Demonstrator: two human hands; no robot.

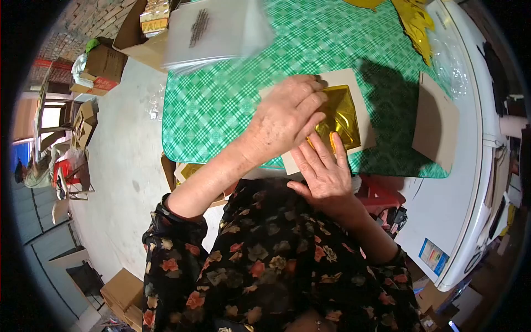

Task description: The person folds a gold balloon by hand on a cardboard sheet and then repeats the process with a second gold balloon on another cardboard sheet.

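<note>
A shiny gold foil sheet lies on a square of pale cardboard on the table. My left hand reaches over the left side of the foil, its fingers curled together at the foil's edge. What those fingers hold, if anything, is hidden. Just below it, my right hand lies palm down with fingers apart, the fingertips on the foil's lower edge. A small orange spot shows by one right fingertip. The foil's left part is covered by my left hand.
A green checked cloth covers the table. Clear plastic sleeves are stacked at its far left, by a cardboard box. Bent cardboard lies at the right, beside a white appliance. Gold foil lies at the far right.
</note>
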